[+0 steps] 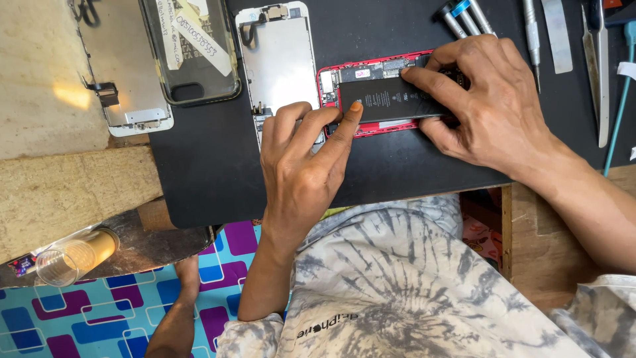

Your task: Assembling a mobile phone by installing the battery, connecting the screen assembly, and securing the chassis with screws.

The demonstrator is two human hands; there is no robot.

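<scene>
Phone, one, red metal frame, opened and lying flat on a black rubbery mat atop the counter; inside sits one black rectangular battery, smooth-faced, with small circuit parts along its upper edge. Left hand: fingers curled, index fingertip pressing the battery's near-left corner, the grip not closed around anything. Right hand: fingers spread flat over the battery's right end and the frame, pressing rather than pinching. Detached screen panels, two: one white-edged with a grey metal back just beside the phone on the left, one more at the mat's far-left edge. Clear phone case, one, glossy, with paper strips taped inside. Screwdrivers, three slim metal shafts, near the upper mat edge; flat metal prying tools to their right. Clear plastic cup, one, lying on its side. Counter is of rough, worn wood.
</scene>
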